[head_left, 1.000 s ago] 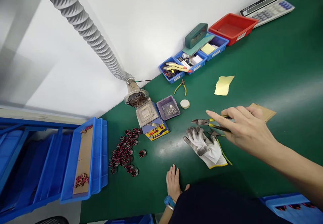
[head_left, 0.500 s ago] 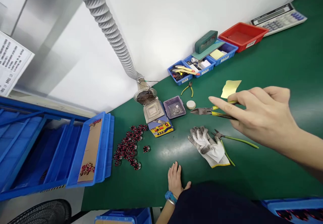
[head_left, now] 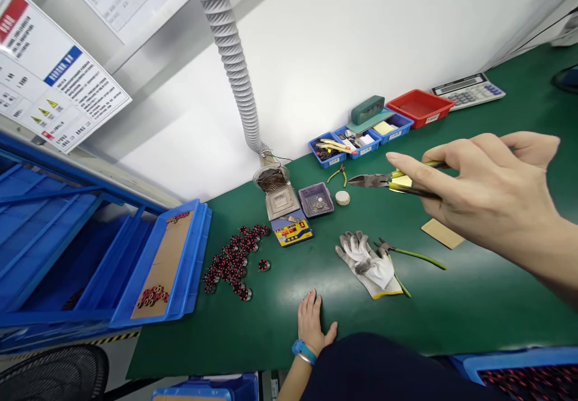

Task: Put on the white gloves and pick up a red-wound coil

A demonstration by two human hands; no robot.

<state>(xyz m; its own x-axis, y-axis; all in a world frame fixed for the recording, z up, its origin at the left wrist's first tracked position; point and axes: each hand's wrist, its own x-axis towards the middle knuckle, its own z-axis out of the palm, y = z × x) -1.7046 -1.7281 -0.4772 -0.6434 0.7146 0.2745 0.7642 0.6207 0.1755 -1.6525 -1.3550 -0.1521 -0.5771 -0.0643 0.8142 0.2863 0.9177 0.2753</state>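
Moved farther from the gloves (head_left: 377,268), pliers (head_left: 378,180) jut leftward from the right hand (head_left: 487,190) gripping them, the left hand (head_left: 311,324) flat.

It looks like a workshop, more exactly an assembly station. A grey ribbed duct (head_left: 233,58) drops from the upper middle to a round hood (head_left: 271,179) above a blue-and-yellow device (head_left: 292,233). Dozens of dark, red-marked parts (head_left: 232,262) cluster left of centre on the green bench (head_left: 266,329), near stacked blue trays (head_left: 195,262). Pliers (head_left: 371,180) and work gloves (head_left: 376,273) appear right of centre. A notice (head_left: 58,70) with warning triangles hangs upper left; black-and-yellow floor tape (head_left: 115,336) runs lower left.
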